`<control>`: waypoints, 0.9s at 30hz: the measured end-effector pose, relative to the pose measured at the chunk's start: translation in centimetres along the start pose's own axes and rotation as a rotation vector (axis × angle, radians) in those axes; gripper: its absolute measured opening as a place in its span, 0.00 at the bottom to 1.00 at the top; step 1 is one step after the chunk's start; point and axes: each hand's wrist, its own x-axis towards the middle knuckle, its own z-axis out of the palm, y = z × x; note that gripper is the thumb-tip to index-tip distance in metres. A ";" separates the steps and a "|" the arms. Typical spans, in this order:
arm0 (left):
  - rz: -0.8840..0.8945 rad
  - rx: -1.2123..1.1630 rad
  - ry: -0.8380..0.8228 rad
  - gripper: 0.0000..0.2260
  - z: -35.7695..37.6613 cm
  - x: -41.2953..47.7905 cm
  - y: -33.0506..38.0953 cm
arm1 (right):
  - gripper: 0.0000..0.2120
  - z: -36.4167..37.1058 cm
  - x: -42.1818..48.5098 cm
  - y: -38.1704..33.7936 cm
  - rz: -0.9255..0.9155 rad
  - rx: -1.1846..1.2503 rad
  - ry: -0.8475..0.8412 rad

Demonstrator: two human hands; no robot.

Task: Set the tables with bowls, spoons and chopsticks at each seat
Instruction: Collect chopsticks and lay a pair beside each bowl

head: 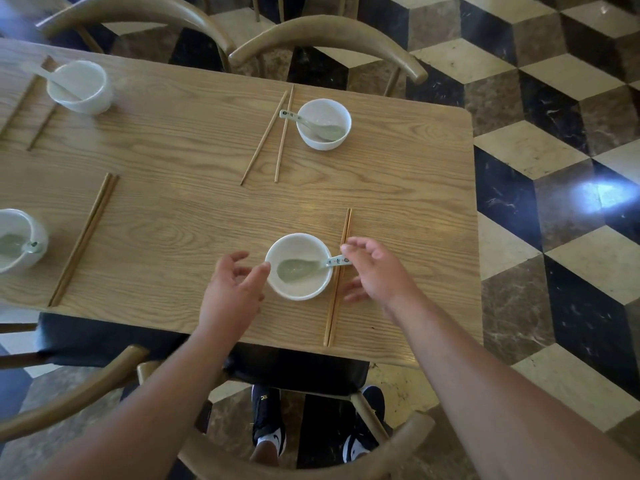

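Note:
On the wooden table (194, 216), a white bowl (304, 247) stands at the near seat. A pale green spoon (294, 268) lies in it, with its handle over the right rim. A pair of wooden chopsticks (346, 223) lies just right of the bowl. My left hand (232, 289) is beside the bowl's left side, fingers loosely curled, thumb tip at the rim. My right hand (375, 271) hovers over the chopsticks, fingertips close to the spoon handle's end, holding nothing that I can see.
Three other settings are laid: a far bowl with spoon (323, 124) and chopsticks (273, 136), a back-left bowl (81, 86), and a left bowl (17, 240) with chopsticks (85, 237). Curved wooden chairs (325, 36) surround the table. Patterned tile floor lies to the right.

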 end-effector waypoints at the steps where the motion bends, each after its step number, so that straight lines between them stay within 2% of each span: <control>1: -0.017 -0.013 -0.067 0.18 0.1 0.7 0.6 | 0.15 0.4 0.2 -0.5 0.035 -0.002 -0.043; 4: -0.050 -0.019 -0.204 0.16 0.6 1.8 1.4 | 0.06 1.4 0.5 -0.7 0.113 0.096 -0.087; 6: -0.043 -0.013 -0.231 0.16 0.8 2.0 1.0 | 0.03 1.7 0.5 -0.3 0.122 0.118 -0.077; 11: -0.030 -0.031 -0.251 0.17 0.6 1.8 0.3 | 0.03 1.8 0.0 0.8 0.130 0.091 -0.070; 23: -0.036 0.106 -0.263 0.19 0.2 1.0 0.8 | 0.03 2.1 -1.9 0.9 0.194 0.056 -0.044; 25: 0.003 0.198 -0.239 0.22 -0.3 0.6 1.3 | 0.06 1.8 -2.6 0.3 0.197 -0.039 -0.001; 27: 0.070 0.328 -0.140 0.27 -1.3 -0.1 2.1 | 0.11 1.0 -4.0 -0.7 0.133 -0.262 0.106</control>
